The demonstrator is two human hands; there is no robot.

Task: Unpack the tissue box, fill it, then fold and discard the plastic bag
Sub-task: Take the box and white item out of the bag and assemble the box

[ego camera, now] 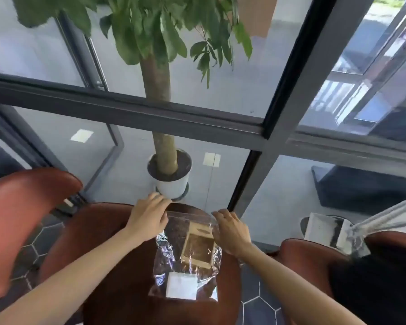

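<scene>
A clear plastic bag (171,261) lies flat on a small round dark brown table (117,266). Inside it I see a wooden tissue box (198,248) in the far half and a white stack of tissues (182,286) in the near half. My left hand (149,218) pinches the bag's far left corner at its zip edge. My right hand (231,232) grips the far right corner of that same edge. Both hands touch the bag's mouth, which looks closed.
Reddish-brown chairs stand at the left (21,216) and right (314,261). A potted tree in a white pot (171,184) stands beyond the table, against a glass wall with dark frames (127,109). The floor has dark hexagonal tiles (260,294).
</scene>
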